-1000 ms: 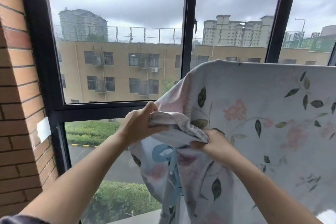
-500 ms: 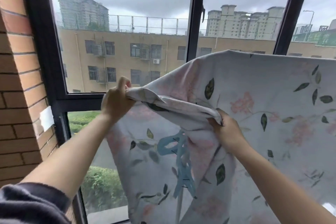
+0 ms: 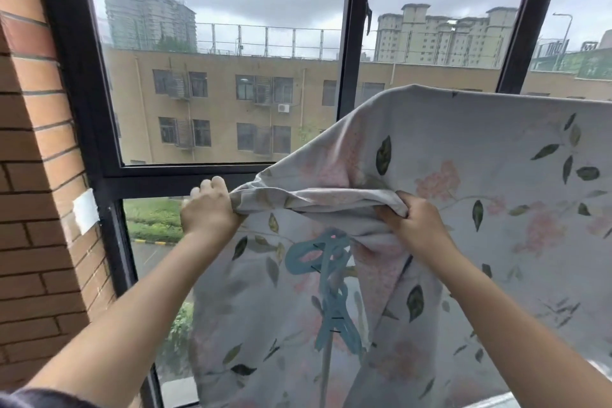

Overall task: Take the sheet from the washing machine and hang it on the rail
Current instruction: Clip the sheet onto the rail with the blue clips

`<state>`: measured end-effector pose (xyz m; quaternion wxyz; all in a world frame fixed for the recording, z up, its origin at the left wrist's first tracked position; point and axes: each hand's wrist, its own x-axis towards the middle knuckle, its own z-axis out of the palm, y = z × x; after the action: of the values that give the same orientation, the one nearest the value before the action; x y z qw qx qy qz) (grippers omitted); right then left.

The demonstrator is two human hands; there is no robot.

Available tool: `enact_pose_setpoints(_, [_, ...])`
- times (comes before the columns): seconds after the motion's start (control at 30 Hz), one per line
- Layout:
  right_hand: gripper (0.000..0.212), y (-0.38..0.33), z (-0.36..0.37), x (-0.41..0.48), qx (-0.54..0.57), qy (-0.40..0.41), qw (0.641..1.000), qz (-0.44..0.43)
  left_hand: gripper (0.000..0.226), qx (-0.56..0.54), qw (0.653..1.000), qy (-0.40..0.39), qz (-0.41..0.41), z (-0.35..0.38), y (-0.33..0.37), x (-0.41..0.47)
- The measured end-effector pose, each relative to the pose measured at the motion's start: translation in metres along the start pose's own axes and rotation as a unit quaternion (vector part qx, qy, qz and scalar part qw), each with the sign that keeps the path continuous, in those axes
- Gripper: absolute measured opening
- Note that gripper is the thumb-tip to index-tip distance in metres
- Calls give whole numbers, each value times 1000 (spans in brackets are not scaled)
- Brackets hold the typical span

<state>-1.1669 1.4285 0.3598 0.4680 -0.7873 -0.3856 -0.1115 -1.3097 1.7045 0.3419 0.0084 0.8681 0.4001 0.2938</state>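
A pale sheet (image 3: 490, 182) printed with pink flowers and green leaves hangs in front of the window, its top fold running level from centre to right; the rail under that fold is hidden. My left hand (image 3: 207, 212) grips the bunched left edge of the sheet, fingers curled round it. My right hand (image 3: 415, 225) grips the same bunched edge further right. The cloth is stretched taut between the two hands. Through the thin fabric below, a blue shape (image 3: 328, 291) and a pale upright pole show faintly.
A brick wall (image 3: 36, 195) with a white tag stands close on the left. A dark-framed window (image 3: 349, 53) fills the back, with buildings and grass outside. A narrow gap lies between the brick wall and the sheet's left edge.
My left hand has pulled the sheet's edge out to the left, away from my right hand. The bunched fold is now drawn out flat and more sheet hangs spread below it.
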Motion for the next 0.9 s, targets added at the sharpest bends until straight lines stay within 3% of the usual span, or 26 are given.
enact_pose_setpoints(0.1, [9, 0, 6, 0, 102, -10, 993, 52, 57, -149, 978, -128, -63, 6, 3, -15])
enact_pose_setpoints(0.13, [15, -2, 7, 0, 147, -15, 986, 72, 55, -253, 948, -178, -74, 8, 6, -19])
enact_pose_setpoints(0.2, [21, -6, 11, -1, 203, -25, 974, 99, 49, -455, 849, -256, -81, 10, 16, -30])
enact_pose_setpoints(0.23, [20, -7, 12, -1, 216, -30, 971, 103, 49, -503, 812, -286, -72, 10, 21, -37])
enact_pose_setpoints(0.27, [17, -7, 13, -1, 224, -33, 969, 102, 55, -503, 805, -310, -46, 11, 25, -43])
enact_pose_setpoints(0.37, [27, -6, 17, -1, 222, -36, 970, 96, 86, -436, 821, -368, 28, 10, 37, -63])
enact_pose_setpoints(0.47, [48, -6, 19, -2, 248, -72, 962, 93, 105, -370, 847, -379, 41, 15, 49, -73])
enact_pose_setpoints(0.53, [43, -6, 20, -3, 273, -70, 957, 71, 103, -342, 865, -362, 66, 18, 57, -80])
enact_pose_setpoints(0.63, [19, -8, 22, -4, 279, -17, 959, 39, 104, -283, 896, -334, 76, 21, 68, -87])
enact_pose_setpoints(0.9, [19, 1, 25, -3, 288, 32, 957, 27, 76, -272, 928, -246, 59, 22, 71, -92])
